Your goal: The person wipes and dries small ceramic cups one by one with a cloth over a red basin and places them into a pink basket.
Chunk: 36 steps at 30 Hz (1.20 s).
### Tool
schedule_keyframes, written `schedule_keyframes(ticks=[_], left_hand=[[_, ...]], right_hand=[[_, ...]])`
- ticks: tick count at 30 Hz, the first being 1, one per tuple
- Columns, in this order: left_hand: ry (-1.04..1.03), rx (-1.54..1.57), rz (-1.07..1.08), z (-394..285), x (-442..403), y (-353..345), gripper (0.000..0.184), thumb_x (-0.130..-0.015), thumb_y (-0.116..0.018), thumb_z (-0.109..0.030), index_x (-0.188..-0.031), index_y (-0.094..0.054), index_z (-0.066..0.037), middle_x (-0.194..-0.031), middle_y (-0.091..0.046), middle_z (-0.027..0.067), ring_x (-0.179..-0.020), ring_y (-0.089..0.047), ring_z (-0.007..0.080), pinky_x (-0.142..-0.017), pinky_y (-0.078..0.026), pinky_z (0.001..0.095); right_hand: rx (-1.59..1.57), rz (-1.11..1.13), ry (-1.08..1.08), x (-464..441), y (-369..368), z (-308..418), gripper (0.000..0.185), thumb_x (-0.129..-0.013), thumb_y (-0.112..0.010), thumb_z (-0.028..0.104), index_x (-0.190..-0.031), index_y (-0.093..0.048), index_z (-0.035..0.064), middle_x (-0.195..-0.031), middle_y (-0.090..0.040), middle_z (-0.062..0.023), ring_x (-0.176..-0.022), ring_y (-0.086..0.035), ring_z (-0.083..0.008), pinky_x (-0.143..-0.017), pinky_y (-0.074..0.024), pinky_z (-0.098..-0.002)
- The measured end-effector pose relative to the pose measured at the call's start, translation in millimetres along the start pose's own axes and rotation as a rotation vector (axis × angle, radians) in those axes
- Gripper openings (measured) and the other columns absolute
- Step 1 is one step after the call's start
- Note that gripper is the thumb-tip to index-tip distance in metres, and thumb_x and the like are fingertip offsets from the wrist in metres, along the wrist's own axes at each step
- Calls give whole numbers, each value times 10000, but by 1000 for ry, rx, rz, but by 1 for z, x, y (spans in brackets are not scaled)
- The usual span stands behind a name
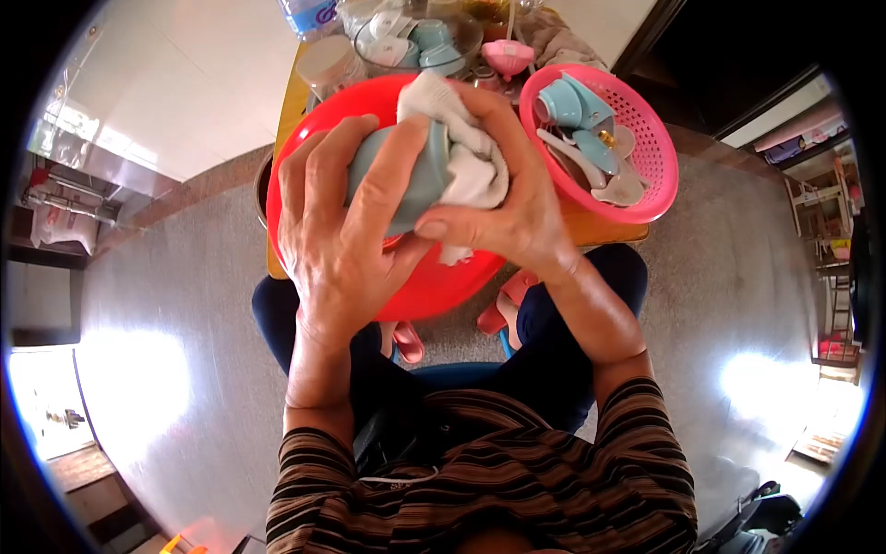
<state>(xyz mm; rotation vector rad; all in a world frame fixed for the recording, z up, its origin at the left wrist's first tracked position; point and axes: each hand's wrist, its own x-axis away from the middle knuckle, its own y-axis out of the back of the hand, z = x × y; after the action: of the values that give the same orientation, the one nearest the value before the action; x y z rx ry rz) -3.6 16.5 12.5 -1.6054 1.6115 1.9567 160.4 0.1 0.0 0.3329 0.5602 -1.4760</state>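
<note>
My left hand [337, 217] is closed around the outside of a pale blue-green bowl [423, 189], tilted so its opening faces right. My right hand [521, 208] grips a white cloth [475, 175] pressed against the bowl's rim and opening, its thumb close to the lower edge of the bowl. Part of the cloth is bunched up above the rim. Both hands are over a red basin [434, 286], whose inside is mostly hidden by them. The bowl's interior cannot be seen.
A pink colander [660, 175] right of the basin holds blue cups, spoons and other small dishes. Behind stand a glass bowl [466, 60] with small cups, a lidded jar [329, 65] and a pink dish [508, 57]. A wooden table [609, 226] supports these.
</note>
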Motion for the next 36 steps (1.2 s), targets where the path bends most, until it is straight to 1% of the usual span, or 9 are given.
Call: schedule_keyframes(ticks=[9,13,15,21,23,26,29,33,36], left_hand=[[140,261,-167,0,5,-15,1050,-557,-886,-213,-1390,-275,-26,-1310,-409,162,-1202,-434,294,-960,-433,410],[443,773,-170,-9,15,-12,672,-747,-795,-197,-1282,-431,-19,-1139,-547,97,-1055,-539,182,-905,-444,303],[651,897,71,-16,17,-5,365,-869,-680,-183,-1155,-554,6,-973,-620,44,-915,-565,117,-827,-445,251],[663,1007,71,-12,14,-15,255,-942,-578,-203,-1062,-618,18,-918,-634,2,-851,-528,64,-767,-436,223],[641,911,108,1,21,-22,197,-916,-592,-156,-1036,-629,-5,-923,-650,30,-852,-566,136,-808,-438,268],[552,509,135,10,29,-24,125,-801,-592,-42,-920,-624,-28,-904,-651,114,-899,-584,325,-904,-392,394],[376,495,175,0,15,-11,100,-813,-596,-61,-899,-631,-24,-882,-654,100,-900,-592,287,-921,-371,396],[117,543,292,3,10,0,164,-816,-643,-106,-964,-647,-35,-883,-661,84,-867,-603,286,-924,-364,387],[289,855,305,5,24,-2,164,-840,-645,-112,-983,-654,-32,-930,-667,68,-893,-605,243,-915,-377,357]], right_hand=[[-99,-145,-54,-4,9,-2,563,-716,-782,164,-1175,-483,30,-1013,-563,-43,-907,-555,-103,-781,-474,-242],[-149,-161,55,-4,10,2,512,-748,-762,133,-1167,-488,28,-1014,-567,-43,-906,-561,-96,-762,-479,-238],[-115,-132,6,-3,13,-1,483,-763,-750,144,-1162,-508,22,-1016,-565,-46,-923,-560,-105,-774,-479,-253],[336,-132,209,-6,19,-19,376,-803,-690,258,-1123,-607,78,-1060,-560,-108,-991,-562,-232,-824,-463,-331],[878,-25,581,-3,15,-22,368,-795,-682,296,-1132,-623,160,-1084,-567,-91,-1013,-556,-270,-823,-460,-350],[907,-17,556,6,-6,-15,324,-813,-639,290,-1126,-637,208,-1105,-574,-57,-1069,-534,-266,-825,-460,-397],[1030,-9,603,3,0,-12,287,-826,-620,244,-1108,-642,192,-1112,-593,-53,-1048,-559,-249,-803,-472,-373],[555,3,500,-4,14,-3,247,-835,-610,201,-1070,-649,133,-984,-632,-60,-882,-615,-225,-731,-485,-301],[74,13,123,-2,27,11,222,-876,-588,202,-1041,-645,66,-901,-634,-41,-810,-611,-165,-705,-486,-280]])
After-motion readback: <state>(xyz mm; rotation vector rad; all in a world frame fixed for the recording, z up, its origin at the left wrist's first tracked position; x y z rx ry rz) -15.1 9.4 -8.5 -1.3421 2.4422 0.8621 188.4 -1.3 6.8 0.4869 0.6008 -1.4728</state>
